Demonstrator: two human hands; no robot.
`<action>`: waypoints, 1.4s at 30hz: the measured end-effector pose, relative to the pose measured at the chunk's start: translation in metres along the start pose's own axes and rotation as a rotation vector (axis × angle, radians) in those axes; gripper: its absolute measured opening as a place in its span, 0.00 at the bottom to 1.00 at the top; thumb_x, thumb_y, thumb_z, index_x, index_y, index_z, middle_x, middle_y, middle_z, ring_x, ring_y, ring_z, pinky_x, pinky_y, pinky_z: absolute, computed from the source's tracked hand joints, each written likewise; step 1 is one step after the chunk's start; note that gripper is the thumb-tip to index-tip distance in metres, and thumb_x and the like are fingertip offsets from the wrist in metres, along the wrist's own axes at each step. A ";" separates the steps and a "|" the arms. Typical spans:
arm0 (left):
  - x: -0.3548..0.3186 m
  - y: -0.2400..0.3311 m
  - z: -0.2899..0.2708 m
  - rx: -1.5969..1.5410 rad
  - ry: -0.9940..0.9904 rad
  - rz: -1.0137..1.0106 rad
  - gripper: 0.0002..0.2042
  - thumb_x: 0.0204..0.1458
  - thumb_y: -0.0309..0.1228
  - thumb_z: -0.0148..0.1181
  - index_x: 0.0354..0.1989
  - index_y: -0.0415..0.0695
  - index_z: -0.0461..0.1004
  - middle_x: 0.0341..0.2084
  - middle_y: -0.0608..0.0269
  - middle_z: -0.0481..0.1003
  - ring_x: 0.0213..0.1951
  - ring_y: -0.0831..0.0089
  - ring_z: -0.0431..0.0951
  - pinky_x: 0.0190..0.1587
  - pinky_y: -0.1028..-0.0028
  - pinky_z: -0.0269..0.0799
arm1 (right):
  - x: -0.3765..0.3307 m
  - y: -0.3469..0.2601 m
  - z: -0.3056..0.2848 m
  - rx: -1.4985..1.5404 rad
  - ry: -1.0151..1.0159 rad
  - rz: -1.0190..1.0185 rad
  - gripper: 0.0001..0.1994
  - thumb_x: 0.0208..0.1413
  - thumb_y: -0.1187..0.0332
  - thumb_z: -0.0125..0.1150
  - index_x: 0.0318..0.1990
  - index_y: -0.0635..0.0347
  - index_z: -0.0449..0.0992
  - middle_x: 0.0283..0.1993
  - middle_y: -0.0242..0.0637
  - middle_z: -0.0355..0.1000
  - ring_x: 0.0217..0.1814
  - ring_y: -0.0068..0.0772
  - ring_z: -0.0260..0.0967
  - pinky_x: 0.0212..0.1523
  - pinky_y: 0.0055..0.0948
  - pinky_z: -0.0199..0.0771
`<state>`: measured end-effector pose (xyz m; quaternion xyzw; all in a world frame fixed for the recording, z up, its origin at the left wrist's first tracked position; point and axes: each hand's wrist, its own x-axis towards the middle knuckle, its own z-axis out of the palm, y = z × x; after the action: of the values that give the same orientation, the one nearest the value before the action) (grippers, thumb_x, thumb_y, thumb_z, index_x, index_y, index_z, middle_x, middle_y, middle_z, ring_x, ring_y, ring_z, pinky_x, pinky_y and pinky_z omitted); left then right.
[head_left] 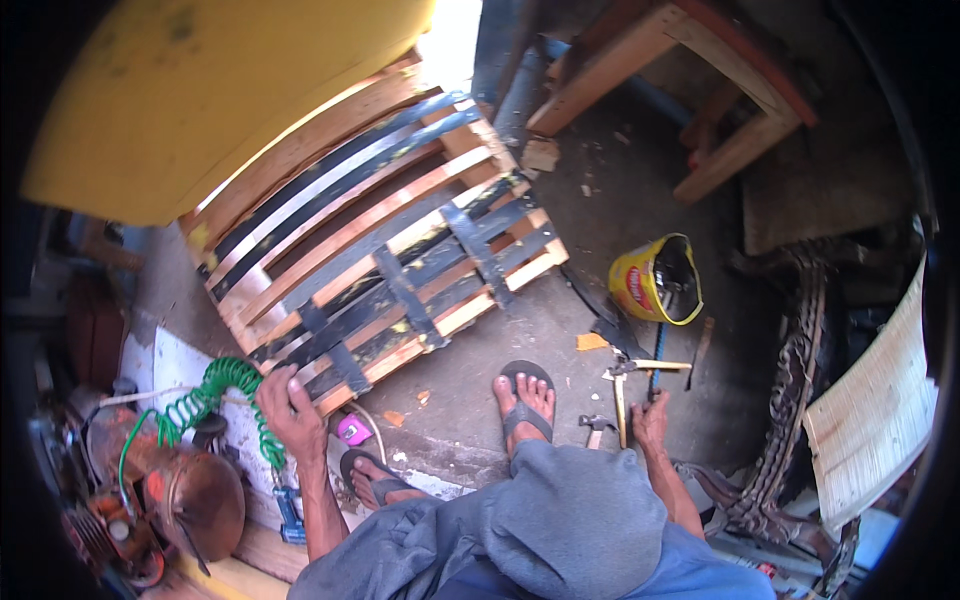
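A slatted wooden seat frame (370,270) with black webbing straps stands tilted in front of me. My left hand (290,415) grips its near left corner, fingers bent at the wooden edge. Low on the right, my right hand (652,425) is closed at the lower end of a thin blue bar (658,355); the part inside the fingers is hidden. Beside that hand lie a hammer with a pale handle (621,405) and a smaller claw hammer (597,428). A yellow bucket (632,285) with dark contents stands just beyond them.
At left sit a rusty air compressor (190,500), a coiled green hose (225,380) and a blue tool (290,515). Yellow foam (220,100) overhangs the far left. A wooden stand (610,75), carved wood (785,390) and a pale curved panel (870,400) line the right. A pink tape measure (353,430) lies near my foot.
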<state>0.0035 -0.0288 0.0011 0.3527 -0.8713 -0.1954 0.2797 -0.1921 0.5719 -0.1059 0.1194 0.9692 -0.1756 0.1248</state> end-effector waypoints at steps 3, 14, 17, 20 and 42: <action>0.007 0.004 -0.003 -0.023 0.010 -0.005 0.09 0.63 0.25 0.56 0.46 0.38 0.82 0.44 0.51 0.79 0.51 0.54 0.75 0.60 0.58 0.66 | 0.012 -0.004 0.002 -0.108 -0.005 0.027 0.23 0.59 0.66 0.61 0.60 0.55 0.62 0.31 0.51 0.78 0.37 0.63 0.78 0.47 0.58 0.73; -0.002 0.024 -0.002 -0.110 -0.093 0.038 0.09 0.61 0.27 0.60 0.45 0.39 0.83 0.45 0.51 0.79 0.51 0.51 0.75 0.60 0.54 0.68 | 0.017 -0.126 -0.024 -0.785 -0.112 -0.619 0.65 0.29 0.50 0.88 0.78 0.46 0.53 0.72 0.52 0.57 0.73 0.60 0.58 0.72 0.59 0.58; -0.001 0.025 -0.005 -0.117 -0.213 0.273 0.10 0.60 0.31 0.63 0.47 0.42 0.83 0.47 0.50 0.78 0.52 0.50 0.75 0.60 0.52 0.68 | 0.041 -0.123 -0.033 -0.612 -0.412 -0.460 0.61 0.33 0.56 0.87 0.78 0.47 0.52 0.66 0.51 0.61 0.70 0.59 0.61 0.69 0.57 0.62; 0.003 0.017 0.003 -0.103 -0.333 0.399 0.13 0.58 0.38 0.67 0.48 0.48 0.84 0.50 0.51 0.75 0.56 0.51 0.73 0.60 0.53 0.68 | 0.047 -0.103 -0.020 -0.500 -0.353 -0.518 0.46 0.45 0.73 0.70 0.75 0.54 0.55 0.58 0.55 0.63 0.63 0.64 0.64 0.62 0.57 0.69; 0.091 0.000 0.021 -0.518 -0.675 -0.217 0.42 0.70 0.64 0.39 0.14 0.43 0.80 0.13 0.67 0.76 0.22 0.74 0.76 0.31 0.71 0.71 | -0.069 -0.316 -0.007 0.017 -1.288 -0.781 0.26 0.67 0.54 0.61 0.67 0.54 0.71 0.43 0.37 0.76 0.44 0.30 0.73 0.48 0.33 0.73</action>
<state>-0.0638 -0.0917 0.0164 0.2767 -0.7941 -0.5399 0.0364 -0.2152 0.2741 0.0177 -0.3583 0.6752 -0.2496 0.5945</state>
